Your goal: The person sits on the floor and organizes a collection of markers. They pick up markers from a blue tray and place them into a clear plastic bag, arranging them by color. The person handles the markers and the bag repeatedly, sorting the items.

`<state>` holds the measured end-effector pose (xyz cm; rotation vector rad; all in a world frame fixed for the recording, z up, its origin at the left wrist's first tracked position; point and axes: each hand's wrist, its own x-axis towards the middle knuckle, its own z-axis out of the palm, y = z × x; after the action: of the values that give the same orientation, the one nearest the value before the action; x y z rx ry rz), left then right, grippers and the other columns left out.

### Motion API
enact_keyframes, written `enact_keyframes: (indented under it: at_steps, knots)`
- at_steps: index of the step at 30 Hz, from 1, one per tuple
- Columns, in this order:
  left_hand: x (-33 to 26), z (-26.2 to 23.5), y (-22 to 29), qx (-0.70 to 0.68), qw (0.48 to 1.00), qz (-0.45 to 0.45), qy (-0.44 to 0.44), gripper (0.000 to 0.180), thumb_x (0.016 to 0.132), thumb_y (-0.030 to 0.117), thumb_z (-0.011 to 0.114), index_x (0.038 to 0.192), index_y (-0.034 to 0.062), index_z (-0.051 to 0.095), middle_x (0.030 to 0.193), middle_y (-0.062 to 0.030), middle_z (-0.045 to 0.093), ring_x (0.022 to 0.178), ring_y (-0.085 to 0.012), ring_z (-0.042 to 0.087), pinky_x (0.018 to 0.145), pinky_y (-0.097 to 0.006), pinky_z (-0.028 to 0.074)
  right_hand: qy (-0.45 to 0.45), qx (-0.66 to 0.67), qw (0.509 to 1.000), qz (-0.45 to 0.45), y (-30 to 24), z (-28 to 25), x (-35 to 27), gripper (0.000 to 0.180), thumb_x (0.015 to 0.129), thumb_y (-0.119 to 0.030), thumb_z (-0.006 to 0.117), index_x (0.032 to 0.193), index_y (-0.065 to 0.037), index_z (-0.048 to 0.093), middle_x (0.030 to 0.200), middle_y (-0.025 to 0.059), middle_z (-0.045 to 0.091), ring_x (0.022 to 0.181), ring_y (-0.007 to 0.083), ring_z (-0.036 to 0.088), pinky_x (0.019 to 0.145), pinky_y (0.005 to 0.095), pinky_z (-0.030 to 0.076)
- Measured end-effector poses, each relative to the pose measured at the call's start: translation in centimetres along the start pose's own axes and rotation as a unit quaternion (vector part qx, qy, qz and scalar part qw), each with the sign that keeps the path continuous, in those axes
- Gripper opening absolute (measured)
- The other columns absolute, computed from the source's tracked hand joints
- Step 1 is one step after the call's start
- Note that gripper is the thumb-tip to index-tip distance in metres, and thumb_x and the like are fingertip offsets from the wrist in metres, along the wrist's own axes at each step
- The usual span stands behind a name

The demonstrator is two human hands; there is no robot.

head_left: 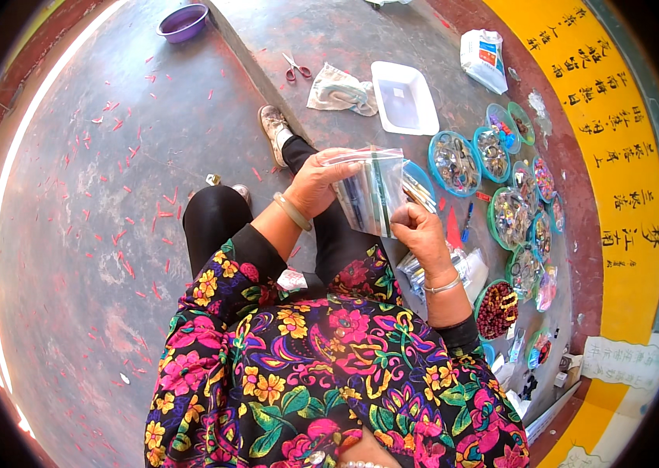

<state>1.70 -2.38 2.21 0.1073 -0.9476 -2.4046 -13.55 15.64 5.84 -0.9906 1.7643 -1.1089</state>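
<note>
Grey floor (103, 343), one purple basin (182, 31), one white tray (409, 115), one pair of scissors (296, 69). Left hand (320, 181) is clamped on one bag (367, 199), right hand (423, 235) pinching its lower corner.

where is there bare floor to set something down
Mostly bare: floor beyond the scissors and white tray, left of the white package. Floor left of the left knee is wide but strewn with red scraps. Crowded: the right side, where baskets sit packed close.

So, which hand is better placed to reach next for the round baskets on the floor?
Probably the right hand: it is at the lower right of the clear plastic bag, on the side of the round baskets. The left hand holds the bag's upper left, farther from them.
</note>
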Motion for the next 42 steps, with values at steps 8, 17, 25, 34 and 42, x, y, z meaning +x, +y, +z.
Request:
enact_keyframes:
  at_steps: [8,17,25,34,42]
  knots:
    - [0.0,0.0,-0.3,-0.047,0.999,-0.027,0.003,0.042,0.079,0.006,0.069,0.118,-0.0055,0.059,0.12,-0.0137,0.062,0.108,-0.0195,0.059,0.099,-0.033,0.042,0.0,0.017,1.0,0.012,0.2,0.8,0.5,0.005,0.078,-0.003,0.069,0.079,-0.004,0.064,0.072,-0.0061,0.057,0.068,0.0025,0.05,0.065,0.0181,0.039]
    - [-0.3,-1.0,-1.1,0.033,0.998,-0.054,0.006,0.035,0.078,0.002,0.069,0.111,-0.0051,0.062,0.112,-0.0145,0.065,0.103,-0.0211,0.062,0.096,-0.034,0.045,-0.014,0.069,0.997,-0.003,3.8,1.5,0.8,0.006,0.082,-0.007,0.068,0.084,-0.002,0.067,0.074,-0.0044,0.06,0.068,0.0036,0.05,0.063,0.0197,0.04]
    - [-1.5,-0.2,-1.9,0.128,0.985,-0.114,-0.017,0.029,0.08,0.002,0.07,0.108,-0.0014,0.066,0.103,-0.0091,0.068,0.095,-0.0138,0.063,0.087,-0.027,0.049,-0.023,0.145,0.988,0.047,6.3,2.0,-0.3,0.014,0.081,-0.009,0.07,0.093,-0.002,0.067,0.081,-0.004,0.062,0.071,0.0036,0.052,0.065,0.0189,0.041]
    - [-1.3,0.3,-2.3,0.147,0.983,-0.107,-0.027,0.028,0.081,0.002,0.07,0.108,-0.0021,0.066,0.102,-0.0088,0.069,0.094,-0.0137,0.064,0.087,-0.027,0.049,0.152,0.125,0.965,-0.172,-0.1,1.3,-1.1,0.033,0.081,-0.008,0.073,0.11,-0.004,0.059,0.113,0.0056,0.059,0.094,0.0116,0.057,0.072,0.0208,0.047]
    - [-1.3,0.4,-2.0,0.141,0.982,-0.119,-0.034,0.028,0.08,-0.001,0.07,0.108,-0.0032,0.066,0.104,-0.0093,0.068,0.095,-0.0133,0.063,0.088,-0.026,0.049,0.142,-0.162,0.944,-0.249,-2.2,0.3,-1.0,0.023,0.076,0.0,0.07,0.097,-0.005,0.064,0.112,0.0113,0.058,0.089,0.0174,0.061,0.061,0.0236,0.05]
